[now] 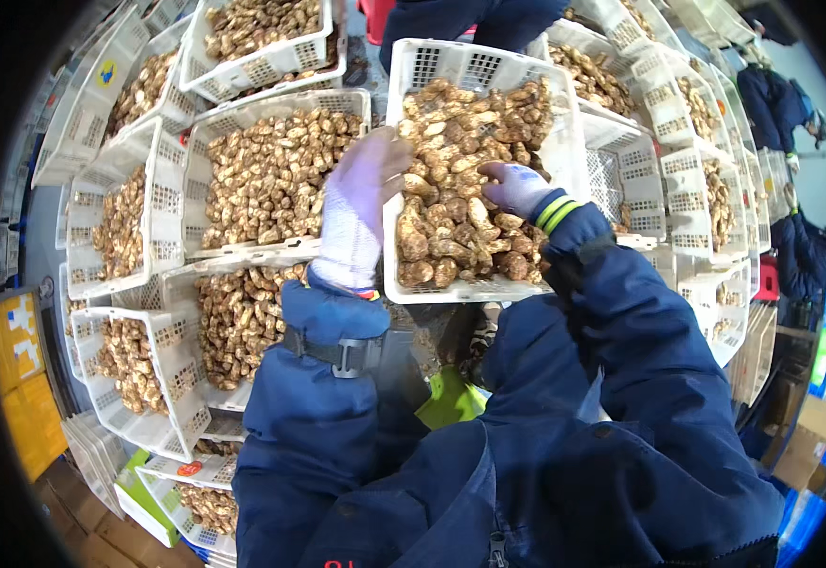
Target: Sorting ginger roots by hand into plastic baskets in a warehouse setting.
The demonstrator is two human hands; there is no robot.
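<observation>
A white plastic crate (575, 135) stands before me, holding brown, knobbly mushrooms (448, 213) with pale stems. My left hand (370, 188), in a white and purple knit glove, is raised over the crate's left edge; it is blurred, and whether anything is between its fingers cannot be made out. My right hand (516, 186), gloved alike, reaches in from the right with its fingers curled at the mushrooms near the middle of the crate. Its fingertips are partly hidden, so a hold on one cannot be confirmed.
More white crates of mushrooms (271, 177) stand close on the left, with further ones stacked along the right. A partly filled crate (622, 170) is just right of mine. A person in dark clothing (470, 25) is beyond the crate; co-workers (775, 106) stand at far right.
</observation>
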